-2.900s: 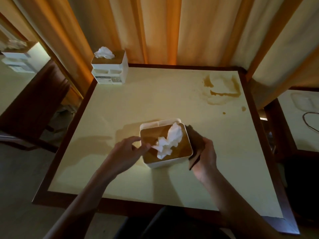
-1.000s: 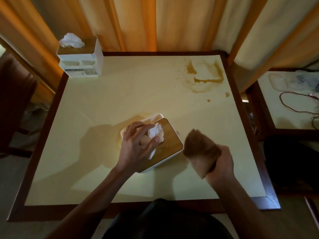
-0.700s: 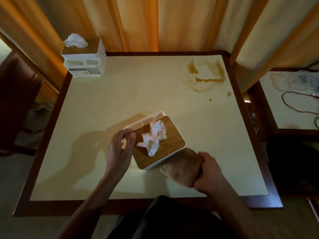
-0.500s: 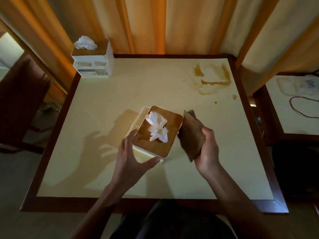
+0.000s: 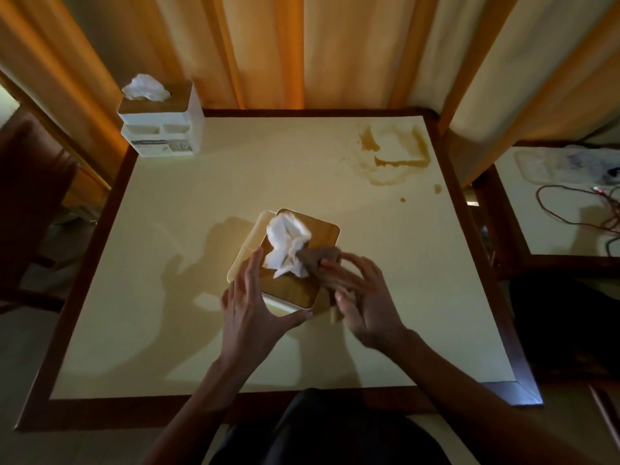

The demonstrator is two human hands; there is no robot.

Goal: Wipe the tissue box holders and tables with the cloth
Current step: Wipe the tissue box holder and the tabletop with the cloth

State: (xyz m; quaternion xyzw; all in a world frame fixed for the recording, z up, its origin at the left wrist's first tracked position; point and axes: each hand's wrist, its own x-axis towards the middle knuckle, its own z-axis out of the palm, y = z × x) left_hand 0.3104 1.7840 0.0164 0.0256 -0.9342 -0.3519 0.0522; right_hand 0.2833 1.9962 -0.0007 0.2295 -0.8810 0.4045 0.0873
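Sat at a square table (image 5: 201, 229) with a smooth cream top and a dark wood rim, orange and cream curtains (image 5: 302, 45) hanging behind. Far left corner: stood a white tissue box holder (image 5: 161, 129) with a wood lid and a crumpled tissue poking out, right at the edge. Lots of bare room around it. In the middle, near the front: held a second holder (image 5: 295, 290), white with rounded corners and a wood lid, tipped up off the table. Cupped its left side with the left hand (image 5: 250, 313), fingers spread wide. Pressed a soft brown cloth (image 5: 318, 263) onto the lid beside the white tissue (image 5: 285, 246) with the right hand (image 5: 365, 303), fingers curled and blurry. Far right corner: brown sticky stains (image 5: 396, 159), well apart.
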